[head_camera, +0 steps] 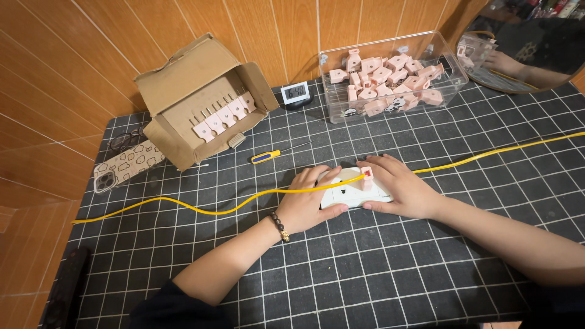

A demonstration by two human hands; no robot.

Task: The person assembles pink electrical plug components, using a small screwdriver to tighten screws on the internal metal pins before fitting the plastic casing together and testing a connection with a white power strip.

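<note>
Yellow cable (244, 201) runs straight across the gridded black worktop (365, 274), and we keep it threaded through a small pink clip (367, 178) seated on top of a white block (353, 190) at the middle of the mat. Our left hand (308, 204) lies cupped against the block's left end, fingers loosely curled over its edge and thumb along the near side, apparently to stop it sliding. Our right hand (399, 183) rests flat on the right end, its fingertips touching the pink clip as if to press it down where the cable passes through; neither hand pinches anything that we can see.

Behind our hands, within easy reach, a clear plastic bin (454, 79) holds a heap of the same pink clips, while an open cardboard box (201, 97) to the left shows a neat row of them standing along its inner flap. A yellow-and-blue screwdriver (271, 155) lies just ahead of the block, a small digital clock (297, 93) stands between box and bin, and a patterned phone (125, 164) and glasses (125, 140) sit aside at the left.
</note>
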